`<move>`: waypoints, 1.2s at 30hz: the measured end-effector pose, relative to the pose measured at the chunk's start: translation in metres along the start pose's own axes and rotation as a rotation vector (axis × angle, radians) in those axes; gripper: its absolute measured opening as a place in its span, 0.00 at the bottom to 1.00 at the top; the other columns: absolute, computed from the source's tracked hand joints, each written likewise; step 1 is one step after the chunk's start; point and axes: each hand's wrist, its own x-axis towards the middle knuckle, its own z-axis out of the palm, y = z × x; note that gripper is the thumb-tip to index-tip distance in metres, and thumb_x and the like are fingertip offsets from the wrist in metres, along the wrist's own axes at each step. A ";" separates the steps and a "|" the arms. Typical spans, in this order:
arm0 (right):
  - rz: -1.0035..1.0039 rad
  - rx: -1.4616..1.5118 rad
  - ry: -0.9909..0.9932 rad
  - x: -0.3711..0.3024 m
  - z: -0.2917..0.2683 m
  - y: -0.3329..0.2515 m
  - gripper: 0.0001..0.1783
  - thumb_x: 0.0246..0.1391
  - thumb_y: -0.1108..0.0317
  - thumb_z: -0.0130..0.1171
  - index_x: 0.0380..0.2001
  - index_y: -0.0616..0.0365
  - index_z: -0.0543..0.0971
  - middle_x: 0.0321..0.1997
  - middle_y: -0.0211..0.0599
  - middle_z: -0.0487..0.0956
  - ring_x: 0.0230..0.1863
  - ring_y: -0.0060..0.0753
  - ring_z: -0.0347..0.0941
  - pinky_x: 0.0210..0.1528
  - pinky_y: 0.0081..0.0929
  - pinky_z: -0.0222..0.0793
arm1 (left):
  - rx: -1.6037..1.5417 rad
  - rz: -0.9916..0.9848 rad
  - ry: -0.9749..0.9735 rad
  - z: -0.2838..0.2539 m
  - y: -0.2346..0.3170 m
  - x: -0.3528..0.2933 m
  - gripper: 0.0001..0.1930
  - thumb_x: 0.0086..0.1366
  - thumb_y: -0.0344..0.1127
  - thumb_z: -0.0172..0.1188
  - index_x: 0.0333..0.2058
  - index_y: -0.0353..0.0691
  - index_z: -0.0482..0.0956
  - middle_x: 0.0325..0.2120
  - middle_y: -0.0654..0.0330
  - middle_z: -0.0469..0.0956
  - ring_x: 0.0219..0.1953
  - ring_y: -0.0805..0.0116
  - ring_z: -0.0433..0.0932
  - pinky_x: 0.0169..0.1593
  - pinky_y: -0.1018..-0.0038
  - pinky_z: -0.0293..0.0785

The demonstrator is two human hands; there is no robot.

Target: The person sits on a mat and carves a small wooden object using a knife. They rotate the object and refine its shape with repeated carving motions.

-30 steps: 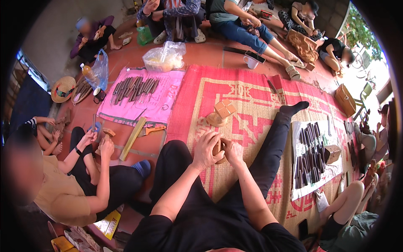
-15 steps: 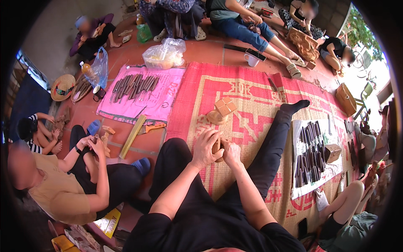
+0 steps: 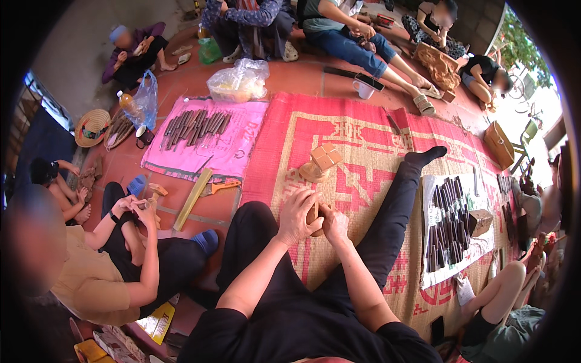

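Live from the head view: the left grip wraps round a small brown wooden piece, between the spread legs over a woven red-and-straw mat. The right grip curls against its right side (fingers partly hidden, so I can't tell what it clenches). Just beyond sits a paler carving, squarish block over rounded base. On to the containers: a crumpled clear bag around something pale yellow, a filmy blue bag beside an amber-filled bottle.
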 end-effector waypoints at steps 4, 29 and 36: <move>0.147 -0.088 -0.072 0.015 0.008 0.033 0.21 0.56 0.64 0.52 0.52 0.37 0.81 0.35 0.49 0.84 0.38 0.48 0.82 0.42 0.42 0.77 | 0.010 0.006 -0.008 0.003 0.005 0.003 0.32 0.51 0.44 0.64 0.56 0.40 0.72 0.53 0.52 0.72 0.59 0.50 0.68 0.64 0.55 0.64; 0.221 0.000 -0.069 0.007 0.016 0.041 0.23 0.56 0.68 0.51 0.54 0.33 0.80 0.33 0.49 0.84 0.35 0.50 0.82 0.41 0.44 0.77 | 0.010 -0.007 0.002 0.002 0.004 0.002 0.32 0.52 0.45 0.63 0.56 0.40 0.72 0.52 0.52 0.72 0.58 0.48 0.69 0.65 0.54 0.63; 0.028 0.030 0.080 -0.013 0.006 -0.009 0.24 0.58 0.67 0.52 0.57 0.36 0.76 0.34 0.49 0.83 0.36 0.52 0.82 0.41 0.45 0.76 | 0.021 -0.018 0.005 0.002 -0.003 -0.004 0.33 0.51 0.45 0.64 0.56 0.42 0.72 0.53 0.53 0.72 0.59 0.49 0.68 0.65 0.54 0.63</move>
